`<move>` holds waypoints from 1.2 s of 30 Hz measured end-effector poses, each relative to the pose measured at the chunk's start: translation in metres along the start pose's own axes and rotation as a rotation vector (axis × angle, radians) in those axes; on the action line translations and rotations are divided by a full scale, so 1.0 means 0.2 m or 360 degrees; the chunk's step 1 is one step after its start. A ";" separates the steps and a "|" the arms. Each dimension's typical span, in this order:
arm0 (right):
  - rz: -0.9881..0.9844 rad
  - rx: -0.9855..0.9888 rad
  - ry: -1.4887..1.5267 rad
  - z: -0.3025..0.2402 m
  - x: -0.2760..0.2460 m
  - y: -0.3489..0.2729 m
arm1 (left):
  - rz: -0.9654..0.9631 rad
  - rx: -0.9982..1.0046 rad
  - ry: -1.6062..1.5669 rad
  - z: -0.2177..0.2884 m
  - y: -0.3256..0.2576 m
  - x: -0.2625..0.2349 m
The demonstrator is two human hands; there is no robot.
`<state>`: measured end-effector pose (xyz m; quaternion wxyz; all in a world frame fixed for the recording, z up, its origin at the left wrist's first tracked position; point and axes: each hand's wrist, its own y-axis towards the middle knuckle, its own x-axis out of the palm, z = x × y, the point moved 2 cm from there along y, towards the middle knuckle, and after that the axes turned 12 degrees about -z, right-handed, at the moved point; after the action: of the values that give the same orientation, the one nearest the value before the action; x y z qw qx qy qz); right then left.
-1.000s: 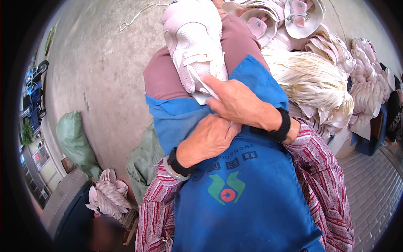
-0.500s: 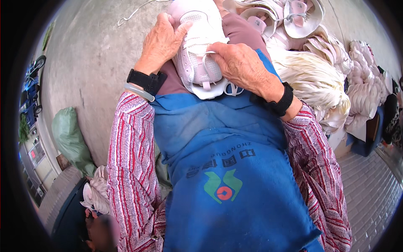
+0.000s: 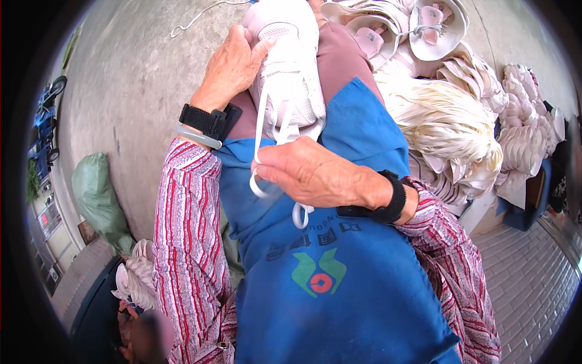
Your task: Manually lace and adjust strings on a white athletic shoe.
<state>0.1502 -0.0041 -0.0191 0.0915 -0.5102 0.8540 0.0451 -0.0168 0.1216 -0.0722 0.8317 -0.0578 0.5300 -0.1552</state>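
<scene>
A pale pink and white sneaker upper (image 3: 296,70) rests on my lap, over my thighs and the top of a blue apron (image 3: 364,121). My left hand (image 3: 233,64) grips its left side, thumb lying on the front part and fingers around the edge. Closer to my body, my right hand (image 3: 318,175) is closed on a white shoelace (image 3: 262,112). The lace runs taut from the upper's eyelets to my fingertips, and a loop and a loose end hang below them over the apron. My right hand hides the near end of the upper.
To the right lie a thick bundle of white laces (image 3: 445,115) and stacked shoe uppers (image 3: 436,30). More uppers (image 3: 527,121) are piled farther right. A green sack (image 3: 100,197) stands on the concrete floor at left. Behind my left arm a person (image 3: 148,333) is partly visible.
My right hand has moved from the upper's eyelets down toward my body, drawing the lace out straight. My left hand keeps its hold on the upper.
</scene>
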 end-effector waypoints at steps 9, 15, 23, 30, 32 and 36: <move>0.0077 0.0540 0.0494 -0.03 -0.13 -0.24 | 0.0411 0.0030 -0.0932 0.10 -0.38 -0.08; -0.0065 0.0089 -0.0156 -0.07 -0.04 -0.23 | -0.0591 -0.0362 -0.2197 0.24 -0.52 0.16; -0.0279 0.0254 -0.0426 -0.05 -0.02 -0.36 | -0.0759 -0.0178 -0.2883 0.23 -0.52 0.30; 0.0571 0.0683 -0.0318 -0.06 -0.25 -0.34 | -0.0438 0.0063 -0.1253 0.34 -0.65 0.26; 0.0644 0.0894 -0.0122 -0.05 -0.27 -0.31 | -0.0415 0.0125 -0.0958 0.43 -0.67 0.26; 0.1000 0.0299 -0.1365 -0.06 -0.33 -0.27 | -0.0580 0.0160 -0.1014 0.45 -0.71 0.26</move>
<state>0.2269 0.0263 0.0063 0.4592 -0.1555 0.8519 0.1980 0.0566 -0.0356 -0.0419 0.9154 -0.1557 0.2173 -0.3008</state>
